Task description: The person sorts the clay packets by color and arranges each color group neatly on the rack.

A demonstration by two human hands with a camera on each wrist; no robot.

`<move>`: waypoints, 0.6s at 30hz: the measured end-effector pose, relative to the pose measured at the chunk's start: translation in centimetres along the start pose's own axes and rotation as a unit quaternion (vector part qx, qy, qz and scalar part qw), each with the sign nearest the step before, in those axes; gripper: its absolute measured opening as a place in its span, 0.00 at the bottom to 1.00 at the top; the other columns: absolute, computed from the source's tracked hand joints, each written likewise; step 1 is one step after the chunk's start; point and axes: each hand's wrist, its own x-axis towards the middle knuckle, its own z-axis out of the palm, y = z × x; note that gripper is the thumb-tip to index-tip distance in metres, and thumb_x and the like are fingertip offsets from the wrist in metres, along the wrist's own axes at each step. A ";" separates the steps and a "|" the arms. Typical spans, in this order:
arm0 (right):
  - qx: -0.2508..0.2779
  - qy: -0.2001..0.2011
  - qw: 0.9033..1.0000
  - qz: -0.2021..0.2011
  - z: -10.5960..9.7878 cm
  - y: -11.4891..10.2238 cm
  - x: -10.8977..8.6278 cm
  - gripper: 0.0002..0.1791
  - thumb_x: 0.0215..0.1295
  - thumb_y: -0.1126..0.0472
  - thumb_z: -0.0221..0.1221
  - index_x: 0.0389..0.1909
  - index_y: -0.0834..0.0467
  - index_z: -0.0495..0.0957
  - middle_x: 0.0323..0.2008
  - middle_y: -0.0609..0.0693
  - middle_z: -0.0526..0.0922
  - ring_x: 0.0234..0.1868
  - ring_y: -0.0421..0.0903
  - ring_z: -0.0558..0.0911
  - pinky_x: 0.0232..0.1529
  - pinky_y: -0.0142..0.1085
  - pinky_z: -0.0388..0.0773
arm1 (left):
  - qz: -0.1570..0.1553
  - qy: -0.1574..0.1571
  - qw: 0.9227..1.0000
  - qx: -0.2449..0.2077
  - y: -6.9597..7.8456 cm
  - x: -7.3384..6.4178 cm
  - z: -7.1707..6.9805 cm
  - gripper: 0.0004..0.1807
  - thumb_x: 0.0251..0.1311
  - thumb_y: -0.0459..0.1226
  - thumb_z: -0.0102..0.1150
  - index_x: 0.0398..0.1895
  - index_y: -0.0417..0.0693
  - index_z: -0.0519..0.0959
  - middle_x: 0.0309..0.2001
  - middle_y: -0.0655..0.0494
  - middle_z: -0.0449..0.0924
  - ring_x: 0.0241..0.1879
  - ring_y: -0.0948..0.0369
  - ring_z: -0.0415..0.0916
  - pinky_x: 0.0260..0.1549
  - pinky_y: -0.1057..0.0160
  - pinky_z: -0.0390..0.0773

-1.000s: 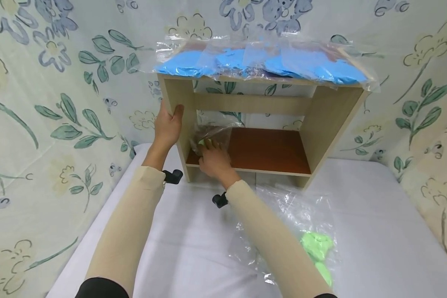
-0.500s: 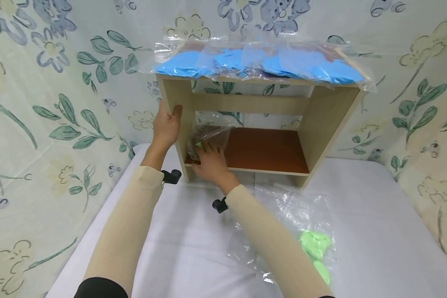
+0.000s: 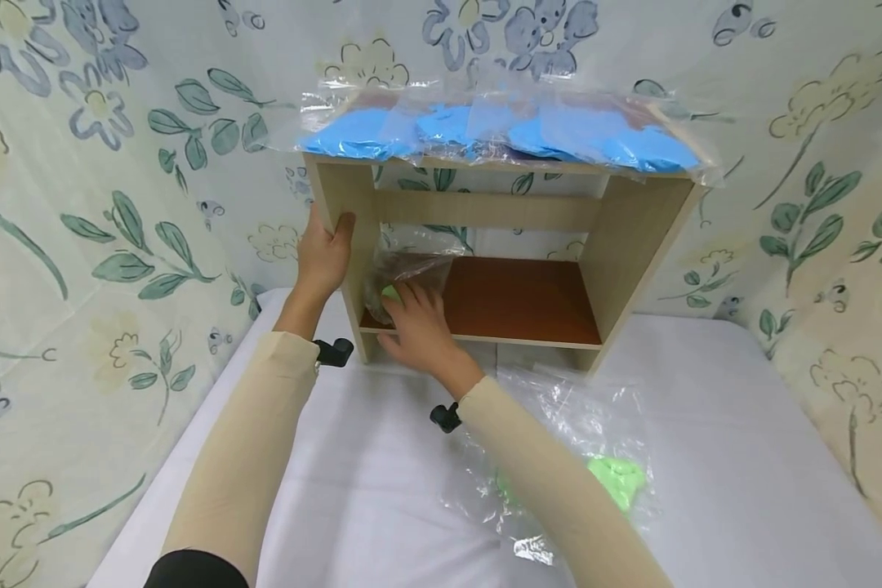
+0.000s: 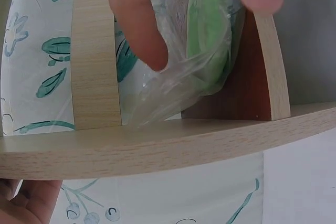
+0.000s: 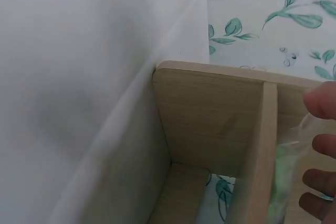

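Observation:
A small wooden shelf unit point(image 3: 635, 245) with a brown lower board stands against the patterned cloth. My left hand point(image 3: 323, 257) grips its left side panel, thumb on the near face and fingers round the outer side. In the lower compartment's left corner lies a clear plastic bag point(image 3: 419, 249) with soft green contents point(image 4: 207, 35). Over its front part is my right hand point(image 3: 419, 335), fingers extended and slightly apart. In the right wrist view, the thumb and fingertips point(image 5: 323, 148) of the right hand are near the bag, uncurled.
Several clear bags with blue contents point(image 3: 360, 135) lie along the shelf unit's top. Another clear bag with green contents point(image 3: 617, 482) lies on the white-covered surface point(image 3: 720, 425) in front, partly behind my right forearm. Floral cloth point(image 3: 147, 245) hangs close behind and on both sides.
My right hand has drawn back slightly toward the front of the shelf, its fingers spread more, and more of the green shows beside them. My left hand keeps its grip on the panel.

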 end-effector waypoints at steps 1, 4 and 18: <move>-0.003 0.001 1.000 -0.003 -0.2 0.0 -0.4 0.31 0.67 0.45 0.57 0.69 0.50 0.68 0.75 0.55 0.61 0.76 0.56 0.58 0.72 0.62 0.58 | 0.000 0.001 1.000 0.003 0.0 0.0 0.0 0.32 0.73 0.54 0.40 0.74 0.52 0.55 0.66 0.41 0.71 0.62 0.43 0.72 0.58 0.40 0.74; -0.004 0.003 1.000 -0.008 -0.9 0.0 -1.6 0.30 0.67 0.46 0.58 0.68 0.50 0.68 0.75 0.55 0.61 0.76 0.57 0.58 0.71 0.61 0.58 | 0.002 0.005 1.000 0.010 -0.1 0.0 0.0 0.32 0.73 0.54 0.40 0.74 0.51 0.56 0.66 0.41 0.71 0.61 0.43 0.72 0.59 0.40 0.73; 0.035 0.049 0.998 0.013 -4.8 2.1 -9.3 0.27 0.64 0.52 0.63 0.64 0.52 0.72 0.71 0.57 0.66 0.74 0.59 0.62 0.66 0.65 0.62 | 0.004 -0.001 1.000 0.001 0.0 -0.1 0.1 0.32 0.74 0.54 0.39 0.75 0.53 0.54 0.67 0.42 0.70 0.63 0.43 0.73 0.59 0.39 0.75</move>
